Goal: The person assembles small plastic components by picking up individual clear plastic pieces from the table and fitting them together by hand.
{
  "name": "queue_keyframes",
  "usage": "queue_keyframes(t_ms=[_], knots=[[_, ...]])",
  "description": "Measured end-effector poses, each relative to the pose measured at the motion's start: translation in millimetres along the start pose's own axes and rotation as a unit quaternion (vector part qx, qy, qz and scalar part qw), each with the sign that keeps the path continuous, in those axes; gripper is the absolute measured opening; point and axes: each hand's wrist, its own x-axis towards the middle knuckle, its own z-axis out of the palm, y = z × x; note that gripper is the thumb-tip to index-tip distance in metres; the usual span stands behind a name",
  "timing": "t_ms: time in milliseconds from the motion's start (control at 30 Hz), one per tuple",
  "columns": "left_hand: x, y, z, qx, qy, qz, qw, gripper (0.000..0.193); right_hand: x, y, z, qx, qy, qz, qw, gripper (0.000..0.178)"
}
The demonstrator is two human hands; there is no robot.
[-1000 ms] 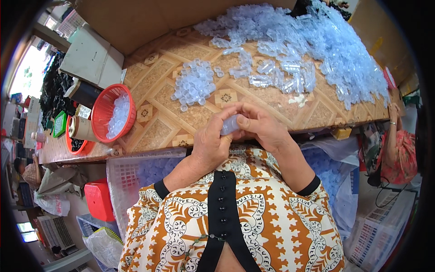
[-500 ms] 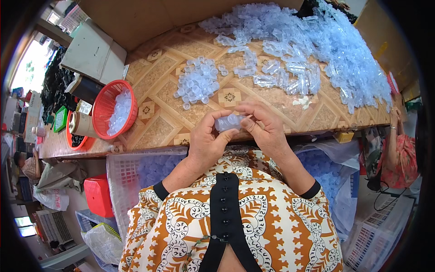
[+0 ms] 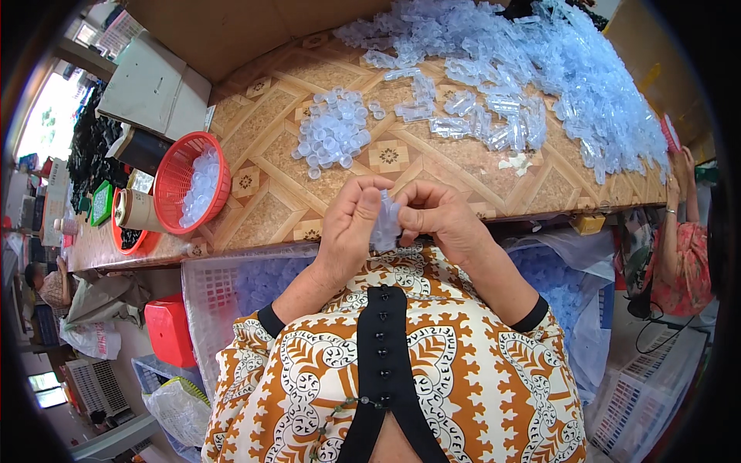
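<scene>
Close to my body, at the table's front edge, my left hand (image 3: 346, 231) is closed around a clump of translucent plastic pieces (image 3: 384, 228). My right hand (image 3: 448, 225) pinches at the right side of that same clump; I cannot make out exactly what sits between its fingertips. Beyond my hands lies a small pile of round translucent caps (image 3: 333, 133). To the right of it, clear plastic tubes (image 3: 494, 127) are spread loosely on the table. A large heap of similar clear pieces (image 3: 579, 92) covers the far right.
A red basket (image 3: 225, 190) with translucent pieces stands at the left of the patterned table (image 3: 262, 208), beside a tan roll (image 3: 137, 211). Lined crates (image 3: 212, 297) sit below the table edge. A co-worker's arm (image 3: 670, 231) shows at the far right.
Both hands have come slightly nearer to me. The clump has turned more upright in my left hand, and my right fingers have shifted from its top to its right side.
</scene>
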Motion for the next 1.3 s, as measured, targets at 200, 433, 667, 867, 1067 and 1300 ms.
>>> queue_keyframes(t_ms=[200, 433, 667, 867, 1067, 1300], knots=[[2, -6, 2, -0.155, -0.001, -0.054, 0.986, 0.037, 3, 2, 9, 0.007, -0.018, 0.007, 1.0, 0.037], [-5, -5, 1, -0.095, -0.018, -0.011, 0.995, 0.034, -3, 11, 12, 0.009, -0.11, -0.036, 0.993, 0.066], [-6, 15, -2, 0.035, -0.042, 0.096, 0.994, 0.031, -12, 7, 24, -0.057, -0.113, -0.135, 0.983, 0.067], [-10, 12, -7, 0.078, -0.064, 0.182, 0.978, 0.029, -11, 5, 27, -0.089, -0.137, -0.156, 0.974, 0.07], [-5, 3, -3, 0.048, -0.002, 0.136, 0.99, 0.03, 0, 6, 32, -0.308, -0.07, -0.262, 0.912, 0.068], [3, -9, -2, -0.103, 0.17, 0.063, 0.978, 0.035, 15, 16, 41, -0.24, 0.005, -0.177, 0.954, 0.063]])
